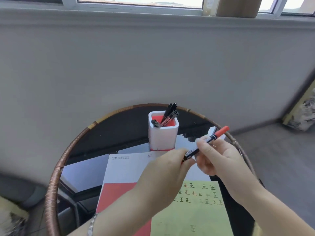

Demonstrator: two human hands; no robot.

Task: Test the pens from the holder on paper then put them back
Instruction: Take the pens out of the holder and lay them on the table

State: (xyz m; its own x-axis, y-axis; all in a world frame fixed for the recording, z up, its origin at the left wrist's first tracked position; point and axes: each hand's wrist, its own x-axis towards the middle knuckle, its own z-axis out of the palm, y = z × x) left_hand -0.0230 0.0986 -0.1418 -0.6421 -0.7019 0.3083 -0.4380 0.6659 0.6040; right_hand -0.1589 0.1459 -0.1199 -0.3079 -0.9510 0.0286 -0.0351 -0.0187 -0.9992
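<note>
Right of centre in the frame, our right hand (219, 157) grips the barrel of a black marker with a red cap (212, 137), fingers curled round it, cap pointing to the upper right. Our left hand (163, 171) pinches its lower end. Just above, the white square pen holder with a red lining (162, 135) holds several black pens (167, 114). Below the hands lies a yellow-green paper sheet (192, 213) bearing handwritten marks, overlapping a white-and-red booklet (122, 174) on the round glass table with a woven brown rim (56, 167).

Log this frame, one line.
marker: in both hands | left hand: pinches lower end | right hand: grips barrel | holder: pens inside | paper: marked
</note>
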